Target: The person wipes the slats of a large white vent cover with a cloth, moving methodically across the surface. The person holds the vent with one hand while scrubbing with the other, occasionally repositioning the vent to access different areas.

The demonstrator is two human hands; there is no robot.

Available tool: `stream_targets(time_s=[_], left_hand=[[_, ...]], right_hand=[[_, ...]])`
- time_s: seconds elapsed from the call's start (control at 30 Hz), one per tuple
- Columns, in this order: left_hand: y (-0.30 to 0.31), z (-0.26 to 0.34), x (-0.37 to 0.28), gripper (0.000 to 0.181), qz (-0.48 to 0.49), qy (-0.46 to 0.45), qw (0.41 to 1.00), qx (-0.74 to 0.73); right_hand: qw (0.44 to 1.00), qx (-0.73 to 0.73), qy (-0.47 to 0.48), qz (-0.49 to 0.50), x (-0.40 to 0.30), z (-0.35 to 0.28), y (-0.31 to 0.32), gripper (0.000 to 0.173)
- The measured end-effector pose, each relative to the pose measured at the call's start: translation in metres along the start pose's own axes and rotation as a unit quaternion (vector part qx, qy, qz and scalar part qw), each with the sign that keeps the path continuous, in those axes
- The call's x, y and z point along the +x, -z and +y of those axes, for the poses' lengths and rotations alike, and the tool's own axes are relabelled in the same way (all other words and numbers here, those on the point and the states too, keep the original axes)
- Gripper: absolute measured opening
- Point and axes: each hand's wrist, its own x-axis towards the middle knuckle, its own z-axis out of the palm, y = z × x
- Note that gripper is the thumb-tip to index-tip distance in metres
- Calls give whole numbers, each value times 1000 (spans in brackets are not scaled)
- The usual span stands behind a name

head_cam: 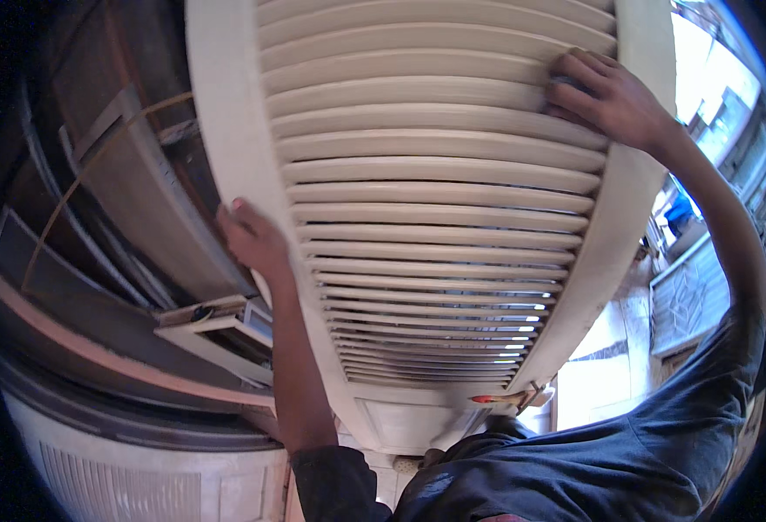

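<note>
A tall cream louvered door (435, 171) stands upright in front of me, its slats running crosswise and a solid panel (415, 421) at its bottom. My left hand (252, 238) grips the outer edge of the door's left stile (233, 130), thumb on the front face. Higher up, my right hand (608, 101) rests with curled fingers on the slats beside the right stile (627, 215). Something small and dark may lie between those fingers, but I cannot tell. Low by the right stile is a wooden handle with a red tip (487, 399), perhaps a brush's.
Brown wooden panels (148, 189) lean on the left, with a thin yellowish cord (63, 196) across them. A small white frame (226, 333) lies beside the door. Another pale louvered panel (122, 476) stands lower left. A patterned panel (693, 300) stands right, over light floor tiles (608, 352).
</note>
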Motion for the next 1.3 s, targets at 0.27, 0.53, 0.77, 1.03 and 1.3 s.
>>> stream_targets(time_s=[0.27, 0.53, 0.77, 1.03, 1.3], left_hand=[[3, 10, 1, 52, -7, -6, 1000, -11], [-2, 2, 7, 53, -7, -13, 1000, -10], [5, 1, 5, 58, -14, -3, 1000, 3], [5, 8, 4, 56, -15, 14, 1000, -16], [4, 12, 2, 57, -8, 8, 1000, 6]], right_hand=[[992, 55, 34, 112, 133, -45, -27, 21], [985, 71, 64, 147, 278, -80, -45, 24], [990, 67, 11, 121, 139, -47, -42, 28], [998, -10, -52, -32, 7, -10, 3, 22], [989, 75, 16, 122, 156, -52, -31, 23]])
